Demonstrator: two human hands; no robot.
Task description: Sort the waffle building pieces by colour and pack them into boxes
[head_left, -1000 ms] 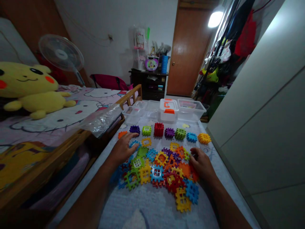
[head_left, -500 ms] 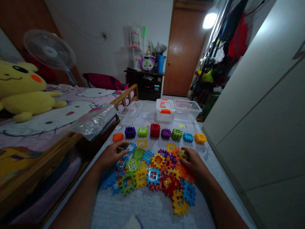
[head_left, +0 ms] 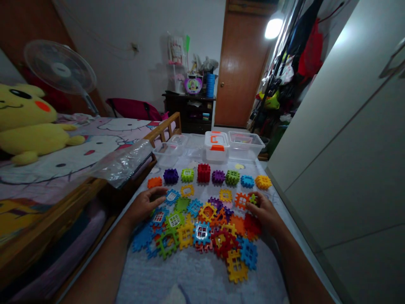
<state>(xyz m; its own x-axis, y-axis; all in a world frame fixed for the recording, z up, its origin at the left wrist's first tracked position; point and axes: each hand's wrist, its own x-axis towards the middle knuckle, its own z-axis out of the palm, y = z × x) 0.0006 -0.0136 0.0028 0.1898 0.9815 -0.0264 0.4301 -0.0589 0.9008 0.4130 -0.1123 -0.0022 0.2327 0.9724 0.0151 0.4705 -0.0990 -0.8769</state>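
Observation:
A small yellow-green interlocking piece (head_left: 253, 199) is pinched between the thumb and fingers of my right hand (head_left: 265, 212). Just left of those fingertips lies an orange window-frame block (head_left: 242, 201). Under the right palm's edge a red piece (head_left: 252, 226) shows. My left hand (head_left: 144, 207) rests at the pile's left side, thumb and fingers apart, fingertips beside a blue window block (head_left: 172, 196). Between the hands spread loose toothed plastic blocks, among them a green square (head_left: 182, 204), a yellow-orange frame (head_left: 208, 212) and a blue window block (head_left: 202, 232).
Beyond the pile runs a row of stacked blocks, including a red stack (head_left: 204, 173) and a purple stack (head_left: 171, 176). Behind it stand clear plastic boxes, one with an orange-latched lid (head_left: 217, 145). A wooden bed rail (head_left: 95, 190) borders the left, a pale cabinet (head_left: 341, 139) the right.
My right hand has shifted right with the yellow-green piece. The orange window-frame block now lies in plain sight, and the red piece is uncovered. My left hand has drawn slightly left from the blue block.

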